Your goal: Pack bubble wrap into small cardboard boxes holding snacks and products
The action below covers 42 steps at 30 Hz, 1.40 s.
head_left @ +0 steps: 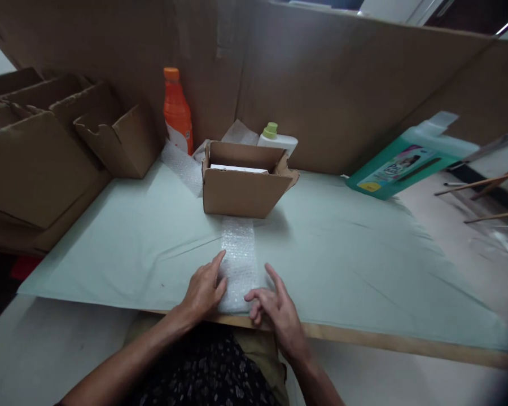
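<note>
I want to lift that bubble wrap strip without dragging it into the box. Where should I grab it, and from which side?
Probably by the near end of the bubble wrap, coming from the table's front edge. The strip lies flat and runs lengthwise away toward the open box, so its far end is crowded. Left hand and right hand already flank the near end, open; pinch its two corners.

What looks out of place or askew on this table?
The teal jug at the right lies tipped against the cardboard wall, not upright. The box has a ragged right flap. Nothing is spilled.
</note>
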Each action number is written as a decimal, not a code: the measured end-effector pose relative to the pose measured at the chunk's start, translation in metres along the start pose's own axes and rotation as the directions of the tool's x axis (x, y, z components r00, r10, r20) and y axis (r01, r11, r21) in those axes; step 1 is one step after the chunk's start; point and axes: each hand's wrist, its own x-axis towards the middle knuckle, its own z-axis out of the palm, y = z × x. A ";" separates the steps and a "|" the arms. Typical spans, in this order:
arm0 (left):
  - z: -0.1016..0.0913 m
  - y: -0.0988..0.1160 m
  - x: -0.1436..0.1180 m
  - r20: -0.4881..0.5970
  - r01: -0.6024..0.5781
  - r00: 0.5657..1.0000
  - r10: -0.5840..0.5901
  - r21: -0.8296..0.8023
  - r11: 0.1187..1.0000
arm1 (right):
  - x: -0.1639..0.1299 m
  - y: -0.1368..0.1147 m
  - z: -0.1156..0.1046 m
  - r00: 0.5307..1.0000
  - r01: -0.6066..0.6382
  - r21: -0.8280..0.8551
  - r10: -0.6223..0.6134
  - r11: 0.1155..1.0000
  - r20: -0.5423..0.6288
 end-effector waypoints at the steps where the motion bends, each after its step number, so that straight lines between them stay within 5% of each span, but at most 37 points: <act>1: 0.004 -0.003 0.006 -0.006 -0.010 1.000 0.011 0.053 0.999 | -0.003 0.005 -0.005 0.991 0.121 -0.185 -0.129 0.975 -0.033; 4: 0.006 -0.009 0.015 -0.006 -0.066 0.998 0.068 0.170 0.983 | -0.007 0.020 -0.015 0.869 0.433 -0.641 -0.482 0.634 0.111; 6: 0.004 -0.009 0.016 -0.016 -0.095 0.995 0.102 0.238 0.967 | -0.003 0.026 -0.015 0.792 0.524 -0.755 -0.552 0.394 0.261; 10: 0.008 -0.010 0.018 -0.042 -0.173 0.981 0.190 0.253 0.952 | 0.007 0.028 -0.009 0.726 0.542 -0.815 -0.602 0.203 0.333; 16: -0.006 -0.007 0.007 -0.181 -0.300 0.934 0.309 0.076 0.951 | 0.008 0.024 -0.013 0.703 0.600 -0.758 -0.622 0.256 0.346; 20: -0.022 0.000 -0.019 -0.039 -0.391 0.920 0.390 -0.023 0.920 | 0.013 0.018 -0.014 0.767 0.586 -0.670 -0.577 0.456 0.279; 23: -0.017 0.001 -0.025 -0.051 -0.306 0.951 0.306 -0.010 0.952 | 0.018 0.013 -0.013 0.813 0.530 -0.661 -0.539 0.532 0.219; 27: -0.002 -0.006 -0.012 -0.153 -0.203 0.963 0.223 0.136 0.970 | 0.019 0.011 -0.016 0.711 0.532 -0.753 -0.688 0.389 0.147; 29: 0.001 -0.009 -0.006 -0.165 -0.234 0.947 0.275 0.229 0.945 | 0.019 0.011 -0.017 0.666 0.563 -0.783 -0.707 0.265 0.240; 32: -0.003 -0.009 -0.005 -0.183 -0.300 0.917 0.355 0.273 0.914 | 0.021 0.011 -0.016 0.665 0.602 -0.781 -0.645 0.165 0.376; 38: -0.014 -0.002 -0.020 -0.007 -0.478 0.875 0.485 0.149 0.865 | 0.025 0.006 -0.011 0.761 0.607 -0.676 -0.552 0.419 0.341; 42: -0.005 -0.002 -0.001 -0.056 -0.329 0.936 0.347 0.209 0.921 | 0.025 0.004 -0.010 0.734 0.548 -0.775 -0.625 0.313 0.266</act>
